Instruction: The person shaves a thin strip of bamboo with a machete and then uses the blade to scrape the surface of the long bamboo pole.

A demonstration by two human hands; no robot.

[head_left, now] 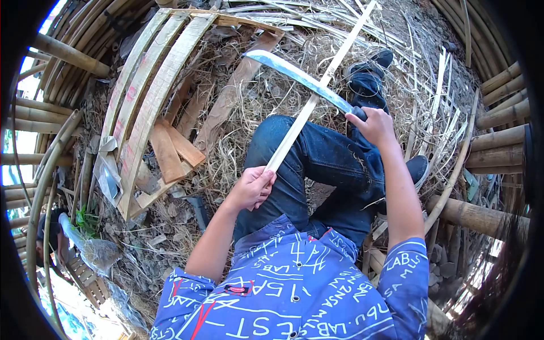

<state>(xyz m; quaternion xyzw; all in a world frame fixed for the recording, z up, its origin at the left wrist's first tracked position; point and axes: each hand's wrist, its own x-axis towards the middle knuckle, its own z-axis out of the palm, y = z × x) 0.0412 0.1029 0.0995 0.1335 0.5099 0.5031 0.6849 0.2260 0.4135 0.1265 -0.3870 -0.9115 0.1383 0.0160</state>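
My left hand [253,187] is closed around the near end of a long pale bamboo strip [294,131]. The strip runs up and to the right, away from me, over my bent knee. In my right hand [374,126] is the dark handle of a machete [300,76], fingers wrapped round it. Its long, slightly curved blade points up and to the left. The blade crosses the strip about midway along and appears to touch it; the exact contact cannot be made out.
A slatted wooden pallet [148,93] lies to the left, with loose board pieces [167,150] beside it. Curly shavings [226,147] and thin strips cover the ground around my legs. Bamboo poles [498,150] form walls on both sides. Another person [51,238] is partly visible at far left.
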